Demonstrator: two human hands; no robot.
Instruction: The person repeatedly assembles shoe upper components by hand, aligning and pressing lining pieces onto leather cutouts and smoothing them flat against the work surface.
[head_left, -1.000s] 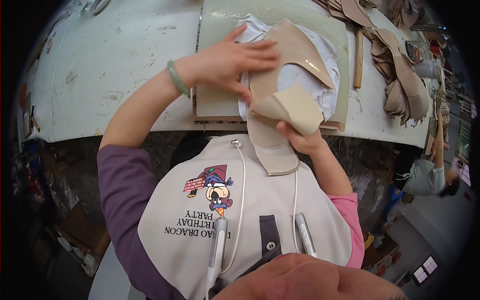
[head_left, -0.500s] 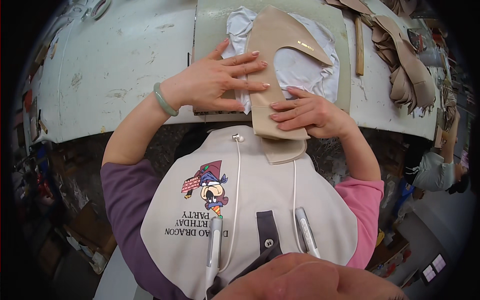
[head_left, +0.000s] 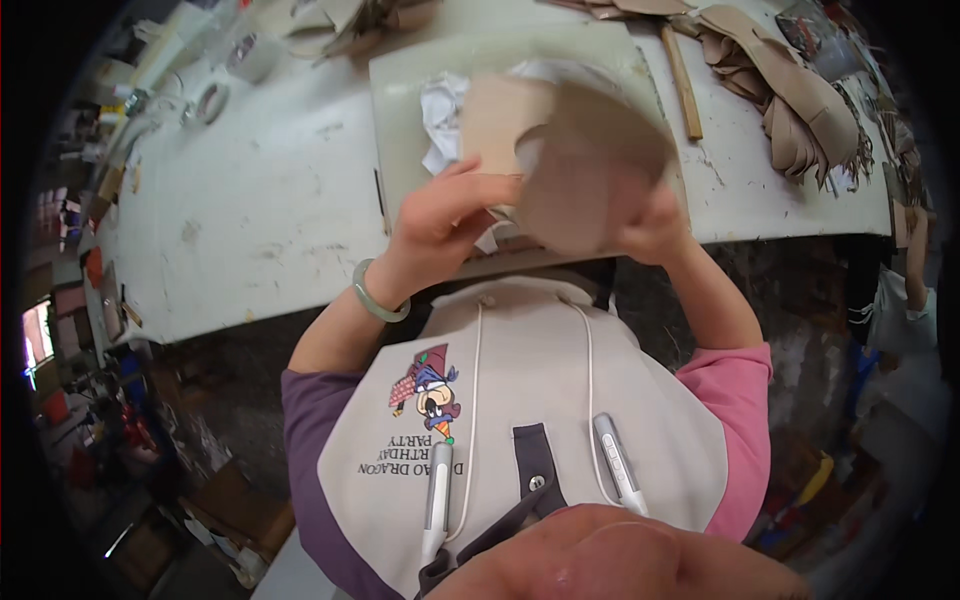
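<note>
A beige leather piece (head_left: pixel 580 190), curved like a shoe upper, is lifted off the table and smeared by motion. My left hand (head_left: pixel 440 215) pinches it at its left edge, thumb and fingers closed. At its right edge my right hand (head_left: pixel 650 220) is closed on it, with most of its fingers hidden behind the leather. Beneath the piece lies a crumpled white cloth (head_left: pixel 440 110), partly covered from view. The cloth rests on a pale greenish board (head_left: pixel 400 75) at the table's near edge.
Stacked beige leather pieces (head_left: pixel 765 75) lie at the right, beside a wooden stick (head_left: pixel 682 85). More leather pieces (head_left: pixel 345 25) are at the back. A tape roll (head_left: pixel 211 103) sits on the white table (head_left: pixel 270 200) at far left. Another person's arm (head_left: pixel 914 260) shows at the right rim.
Both hands, which lay flattening the leather piece on the cloth, have taken hold of it and raised it, turning it over. The view has shifted a little, showing more of the table's back.
</note>
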